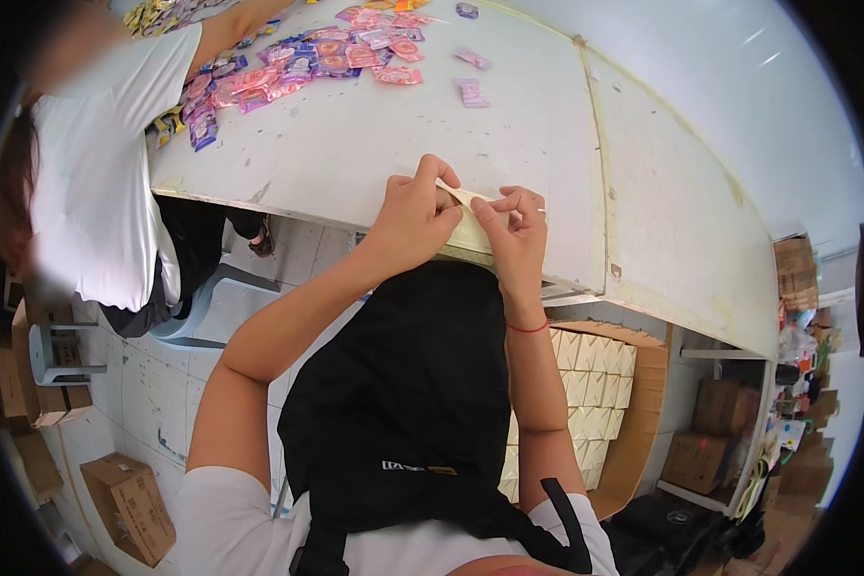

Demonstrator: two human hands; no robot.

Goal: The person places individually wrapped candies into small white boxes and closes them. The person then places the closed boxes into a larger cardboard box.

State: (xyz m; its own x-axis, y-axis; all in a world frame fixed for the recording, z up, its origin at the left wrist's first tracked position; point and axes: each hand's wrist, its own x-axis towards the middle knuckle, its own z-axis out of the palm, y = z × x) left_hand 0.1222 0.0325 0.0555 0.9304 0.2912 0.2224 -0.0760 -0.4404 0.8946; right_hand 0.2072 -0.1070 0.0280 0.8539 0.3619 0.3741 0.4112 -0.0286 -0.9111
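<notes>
A small cream-coloured box (pixel 468 234) sits at the table's near edge, just beyond my black apron (pixel 417 374). My left hand (pixel 425 216) grips its upper left side, with thumb and fingers pinching the raised top flap. From the other side, my right hand (pixel 513 223) holds the same flap between thumb and fingers. The box's lower front shows between my wrists. My fingers cover much of its top, so the inside cannot be seen.
Pink and purple wrapped packets (pixel 317 57) lie heaped on the white table (pixel 345 137). At left a person in a white shirt (pixel 108 173) reaches over them. A large carton (pixel 644 410) of cream boxes (pixel 594 381) stands right of me. A blue plastic stool (pixel 216 309) is at left.
</notes>
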